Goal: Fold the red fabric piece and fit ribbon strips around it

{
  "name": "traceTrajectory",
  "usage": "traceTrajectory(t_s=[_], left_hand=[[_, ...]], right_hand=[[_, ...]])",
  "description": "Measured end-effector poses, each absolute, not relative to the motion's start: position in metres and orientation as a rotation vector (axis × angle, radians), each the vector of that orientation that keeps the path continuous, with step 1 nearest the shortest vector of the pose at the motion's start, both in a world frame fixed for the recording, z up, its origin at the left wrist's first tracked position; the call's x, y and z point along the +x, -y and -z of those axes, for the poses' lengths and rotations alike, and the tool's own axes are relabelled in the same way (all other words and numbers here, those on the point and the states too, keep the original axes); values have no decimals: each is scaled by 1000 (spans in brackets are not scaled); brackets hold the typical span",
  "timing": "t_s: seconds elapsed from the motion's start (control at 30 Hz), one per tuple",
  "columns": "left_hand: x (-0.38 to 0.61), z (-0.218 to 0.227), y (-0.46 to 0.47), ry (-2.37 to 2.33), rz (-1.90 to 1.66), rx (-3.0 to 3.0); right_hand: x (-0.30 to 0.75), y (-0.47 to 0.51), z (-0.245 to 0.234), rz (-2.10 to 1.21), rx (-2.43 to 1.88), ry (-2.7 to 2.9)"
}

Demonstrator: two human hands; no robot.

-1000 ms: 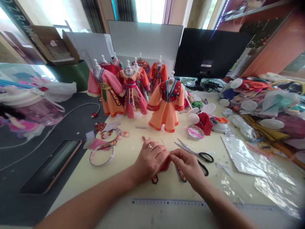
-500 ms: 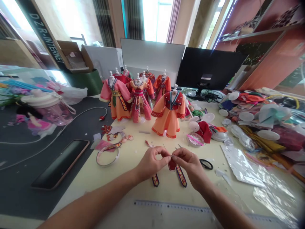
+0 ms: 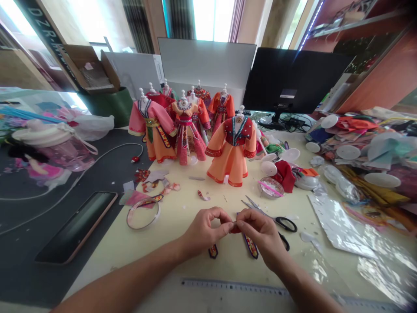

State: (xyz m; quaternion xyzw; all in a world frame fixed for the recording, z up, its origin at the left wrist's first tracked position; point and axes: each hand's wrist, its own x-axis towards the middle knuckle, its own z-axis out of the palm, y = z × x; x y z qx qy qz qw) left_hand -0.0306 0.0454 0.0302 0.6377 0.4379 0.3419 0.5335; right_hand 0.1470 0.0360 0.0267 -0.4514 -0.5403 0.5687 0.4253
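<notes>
My left hand (image 3: pixel 208 229) and my right hand (image 3: pixel 260 234) meet fingertip to fingertip above the table. Pinched between both is a small dark red fabric piece (image 3: pixel 235 230), mostly covered by the fingers. Two patterned trim strips (image 3: pixel 250 246) with dark borders hang or lie below the hands, one near each; their upper ends are hidden. Partly behind my right hand lie scissors (image 3: pixel 257 207) with black handles. A small curved scrap of trim (image 3: pixel 203 195) rests beyond my left hand. Just past it stands a doll form in an orange dress (image 3: pixel 228 167) with a dark red bodice.
More dressed doll forms (image 3: pixel 185 126) stand behind. At the left are a phone (image 3: pixel 78 228), a clear ring (image 3: pixel 143 226) and fabric scraps. A ruler (image 3: pixel 231 286) lies along the front. To the right are a round dish (image 3: pixel 270 189), plastic sheets and a fabric pile (image 3: pixel 358 150).
The red piece, earlier hanging down pointed below the fingers, now shows only as a narrow edge between them. The view has shifted slightly, and more of the scissors shows.
</notes>
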Motion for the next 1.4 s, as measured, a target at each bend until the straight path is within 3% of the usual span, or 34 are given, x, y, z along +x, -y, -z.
traceTrajectory(t_s=[0.27, 1.3, 1.4], left_hand=[[-28, -25, -43, -1039, -854, 1440], [-28, -23, -42, -944, -918, 1201], [-28, -22, -43, -942, -942, 1171]], right_hand=[[145, -35, -27, -1519, -1076, 1149], [145, -34, -22, -1485, -1072, 1260], [147, -35, -21, -1308, -1121, 1315]])
